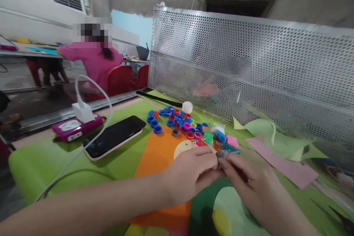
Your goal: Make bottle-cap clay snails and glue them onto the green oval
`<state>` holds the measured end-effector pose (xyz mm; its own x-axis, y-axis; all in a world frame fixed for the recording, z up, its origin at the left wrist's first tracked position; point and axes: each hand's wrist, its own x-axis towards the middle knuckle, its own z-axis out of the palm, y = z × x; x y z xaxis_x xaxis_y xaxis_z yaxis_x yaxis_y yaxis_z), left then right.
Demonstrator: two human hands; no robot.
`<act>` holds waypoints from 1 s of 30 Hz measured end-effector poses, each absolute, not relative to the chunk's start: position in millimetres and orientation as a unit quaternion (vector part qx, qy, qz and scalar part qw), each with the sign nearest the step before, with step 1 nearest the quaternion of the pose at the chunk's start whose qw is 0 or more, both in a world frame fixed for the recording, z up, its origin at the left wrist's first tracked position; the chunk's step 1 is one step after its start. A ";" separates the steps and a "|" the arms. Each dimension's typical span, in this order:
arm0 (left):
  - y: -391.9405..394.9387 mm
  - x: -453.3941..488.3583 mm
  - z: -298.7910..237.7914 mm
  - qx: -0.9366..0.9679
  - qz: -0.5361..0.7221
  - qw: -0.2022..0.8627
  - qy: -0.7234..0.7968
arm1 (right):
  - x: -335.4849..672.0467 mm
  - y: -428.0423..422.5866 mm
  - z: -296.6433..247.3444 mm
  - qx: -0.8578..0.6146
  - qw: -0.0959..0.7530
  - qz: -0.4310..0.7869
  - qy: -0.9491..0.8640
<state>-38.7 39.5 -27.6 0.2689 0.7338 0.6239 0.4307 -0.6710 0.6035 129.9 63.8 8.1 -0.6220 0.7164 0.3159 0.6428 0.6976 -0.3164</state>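
In the head view, my left hand and my right hand meet over the paper work. The fingertips of both are closed on a small grey lump, mostly covered by the fingers, so its exact kind is hard to tell. Under my left hand lies orange paper with a cream round face shape on it. Dark green paper with a pale green shape is below my right hand. Just beyond are several small packets, among them a green one and a teal one.
Blue and red bottle caps are heaped behind the paper. To the left lie a black phone, a purple power strip and a white cable. Pink paper scraps and scissors lie right. A perforated metal screen stands behind.
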 end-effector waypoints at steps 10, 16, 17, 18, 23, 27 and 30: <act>34.1 -37.0 -30.1 0.766 0.521 0.180 0.331 | 130.2 63.4 11.0 -0.365 0.128 0.181 -0.904; 34.9 -33.6 -34.4 0.740 0.547 0.222 0.323 | 128.5 62.6 15.1 -0.339 0.118 0.294 -0.886; 34.9 -33.0 -35.2 0.735 0.551 0.230 0.322 | 128.5 62.4 15.6 -0.335 0.123 0.303 -0.884; 34.9 -32.5 -35.7 0.728 0.555 0.239 0.323 | 128.5 62.5 15.4 -0.334 0.129 0.308 -0.882; 36.7 -32.0 -34.1 0.688 0.563 0.297 0.347 | 129.7 67.6 7.2 -0.329 0.195 0.284 -0.879; 41.6 -32.3 -29.6 0.609 0.539 0.475 0.335 | 128.8 70.3 5.8 -0.333 0.241 0.270 -0.871; 43.6 -32.0 -26.3 0.593 0.520 0.527 0.317 | 125.8 66.1 7.3 -0.332 0.304 0.274 -0.850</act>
<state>-32.0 43.6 -26.3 0.2593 0.9236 0.2825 -0.1721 -0.2436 0.9545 125.8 66.1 7.3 -0.5941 0.7314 0.3349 0.3979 0.6290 -0.6679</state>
